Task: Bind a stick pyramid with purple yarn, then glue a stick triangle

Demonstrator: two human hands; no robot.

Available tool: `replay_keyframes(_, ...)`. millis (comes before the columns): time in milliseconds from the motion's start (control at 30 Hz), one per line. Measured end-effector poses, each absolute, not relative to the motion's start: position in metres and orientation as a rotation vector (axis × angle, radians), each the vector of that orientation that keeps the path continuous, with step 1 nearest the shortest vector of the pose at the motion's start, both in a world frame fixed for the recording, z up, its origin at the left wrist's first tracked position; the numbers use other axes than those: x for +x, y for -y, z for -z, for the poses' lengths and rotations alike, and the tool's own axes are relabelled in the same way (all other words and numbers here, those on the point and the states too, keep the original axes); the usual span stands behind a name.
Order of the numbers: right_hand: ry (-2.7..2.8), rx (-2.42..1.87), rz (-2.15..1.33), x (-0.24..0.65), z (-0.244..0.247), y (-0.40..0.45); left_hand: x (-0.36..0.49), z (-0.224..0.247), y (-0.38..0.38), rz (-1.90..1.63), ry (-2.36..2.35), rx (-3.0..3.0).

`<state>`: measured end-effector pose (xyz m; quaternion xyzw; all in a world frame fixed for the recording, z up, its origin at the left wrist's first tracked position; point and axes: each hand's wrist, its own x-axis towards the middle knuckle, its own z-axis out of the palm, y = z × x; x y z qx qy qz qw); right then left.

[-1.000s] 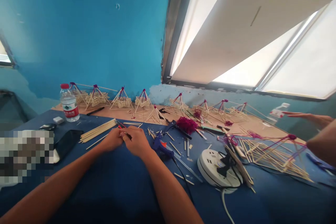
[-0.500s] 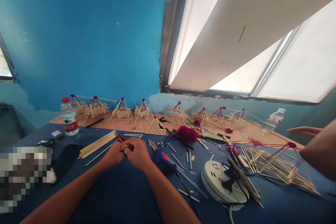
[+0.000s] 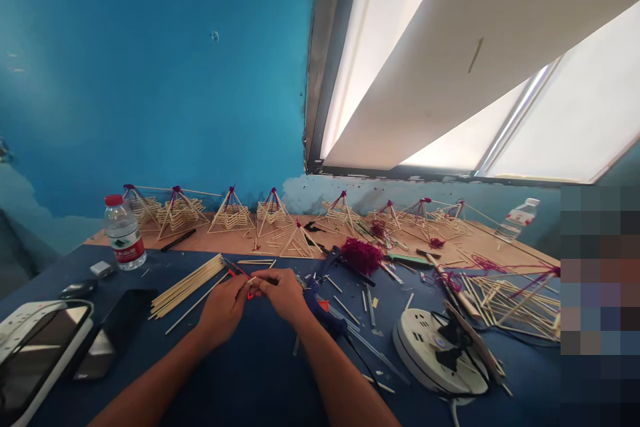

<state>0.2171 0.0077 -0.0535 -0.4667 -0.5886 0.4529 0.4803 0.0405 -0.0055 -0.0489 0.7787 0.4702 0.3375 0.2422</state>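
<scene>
My left hand [image 3: 223, 307] and my right hand [image 3: 281, 292] meet above the blue table mat, fingertips pinched close together. A small pale bit shows between them, too small to name. Just beyond the fingers lie red-handled pliers [image 3: 234, 268], partly hidden by my hands. Left of them rests a bundle of thin wooden sticks [image 3: 189, 285], with one loose stick [image 3: 193, 307] alongside. To the right of my right hand is a blue glue gun [image 3: 320, 310], partly covered by that hand and forearm.
Several stick pyramids with purple thread tops [image 3: 231, 210] line the back board. Purple yarn [image 3: 361, 255], a white power strip [image 3: 435, 353], a larger stick frame [image 3: 520, 310] and scattered offcuts lie rightward. A water bottle [image 3: 125, 238] and a black phone [image 3: 117, 333] stand or lie left.
My hands have shifted slightly, with the left turned more over and the fingertips now meeting in front of the pliers. The other person's arm at the right no longer shows. The view has moved slightly.
</scene>
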Motion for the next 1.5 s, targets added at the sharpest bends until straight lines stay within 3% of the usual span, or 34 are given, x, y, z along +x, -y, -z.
replay_keyframes(267,1.394,-1.134,-1.17,0.226,0.048,-0.009,0.037,0.048,0.004,-0.803,-1.211,1.956)
replay_keyframes(800,1.515,-1.083,-0.953,0.233,0.049,-0.007,0.034,0.041,-0.01,-0.733,-1.039,1.821)
replay_keyframes(967,1.529,-0.99,-0.992,0.229,0.052,-0.004,0.032,0.041,-0.015,-0.777,-0.891,1.366)
replay_keyframes(1267,1.924,-0.928,-0.56,0.227,0.055,0.003,0.036,0.038,-0.012,-0.858,-0.814,1.136)
replay_keyframes(1500,1.978,-0.922,-0.42,0.229,0.052,0.005,0.038,0.03,-0.004,-0.878,-0.777,1.115)
